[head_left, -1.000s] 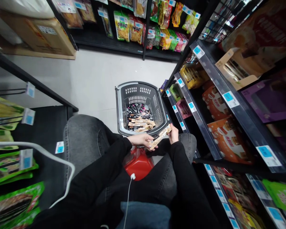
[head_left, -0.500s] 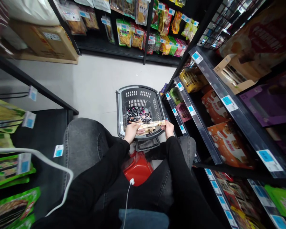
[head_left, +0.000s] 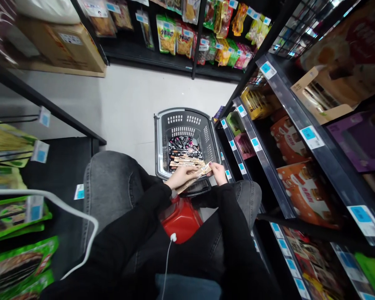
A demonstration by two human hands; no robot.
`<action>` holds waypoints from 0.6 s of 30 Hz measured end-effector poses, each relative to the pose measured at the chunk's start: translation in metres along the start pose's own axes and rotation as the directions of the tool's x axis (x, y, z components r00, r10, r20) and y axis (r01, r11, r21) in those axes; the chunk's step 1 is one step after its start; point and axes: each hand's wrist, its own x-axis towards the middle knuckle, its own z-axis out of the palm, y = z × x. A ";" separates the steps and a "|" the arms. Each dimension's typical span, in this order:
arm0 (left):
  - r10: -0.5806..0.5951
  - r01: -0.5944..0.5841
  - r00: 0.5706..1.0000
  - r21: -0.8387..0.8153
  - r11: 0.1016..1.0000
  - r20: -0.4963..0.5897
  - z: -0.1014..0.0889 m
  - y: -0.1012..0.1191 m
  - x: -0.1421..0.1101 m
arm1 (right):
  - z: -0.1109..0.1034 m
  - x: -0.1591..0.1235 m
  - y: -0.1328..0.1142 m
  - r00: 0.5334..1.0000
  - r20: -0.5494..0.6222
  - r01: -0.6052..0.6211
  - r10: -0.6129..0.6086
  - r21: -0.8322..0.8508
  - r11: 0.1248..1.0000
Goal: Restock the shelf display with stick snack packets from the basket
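Note:
A long, narrow cream-and-gold packet (head_left: 192, 180) lies slanted between my hands, over the near rim of a grey shopping basket (head_left: 158, 146). My left hand (head_left: 181, 176) is closed around its middle, its lower left end sticking out below. At the upper right end, the fingers of my right hand (head_left: 218, 172) pinch it. Whether it is one packet or a few together, I cannot tell. Inside the basket lie several similar cream packets (head_left: 187, 160) and many slim dark packets (head_left: 181, 143), some with pink or orange marks.
A red plastic seat or container (head_left: 183, 221) sits between my legs, a white cable (head_left: 166, 266) in front of it. Shelves with boxed snacks (head_left: 303, 187) stand close on the right. Hanging green bags (head_left: 18, 262) are on the left, a cardboard box (head_left: 59, 50) behind. Snack bags (head_left: 166, 35) line the far shelf.
The packet has turned from nearly level to slanted, its left end now lower and nearer me. More cream packets show in the basket. The view has shifted slightly.

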 end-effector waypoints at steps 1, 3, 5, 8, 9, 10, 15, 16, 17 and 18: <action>-0.021 0.022 1.000 -0.036 0.999 0.006 0.001 0.000 0.001 | 0.003 0.000 0.000 1.000 0.027 -0.013 0.012 0.016 1.000; -0.061 0.061 0.998 -0.074 0.995 -0.004 0.000 -0.001 0.002 | 0.010 -0.001 0.000 0.997 0.063 -0.038 0.035 0.035 0.999; -0.091 0.088 0.995 -0.093 0.992 -0.034 -0.001 -0.004 0.002 | 0.014 -0.002 -0.002 0.995 0.088 -0.044 0.040 0.046 0.998; -0.127 0.118 0.991 -0.146 0.982 -0.053 -0.002 -0.006 0.002 | 0.019 -0.005 -0.007 0.994 0.109 0.008 -0.014 0.057 0.998; -0.136 0.126 0.989 -0.165 0.978 -0.050 -0.002 -0.005 0.002 | 0.020 -0.006 -0.008 0.993 0.110 0.028 -0.034 0.057 0.998; -0.143 0.133 0.989 -0.183 0.974 -0.040 -0.003 -0.005 0.002 | 0.020 -0.007 -0.009 0.993 0.106 0.041 -0.047 0.054 0.998; -0.159 0.207 0.970 -0.278 0.938 0.184 -0.001 0.004 -0.003 | 0.016 -0.008 -0.004 0.995 0.086 0.044 -0.044 -0.006 0.999; -0.157 0.232 0.954 -0.298 0.926 0.256 -0.001 0.005 -0.005 | 0.014 -0.008 -0.002 0.994 0.098 0.043 -0.041 -0.022 0.999; -0.150 0.256 0.934 -0.313 0.915 0.324 -0.001 0.007 -0.007 | 0.013 -0.007 0.000 0.992 0.116 0.045 -0.040 -0.035 0.998; -0.143 0.278 0.911 -0.321 0.905 0.386 0.000 0.007 -0.008 | 0.013 -0.007 0.001 0.990 0.136 0.046 -0.040 -0.043 0.998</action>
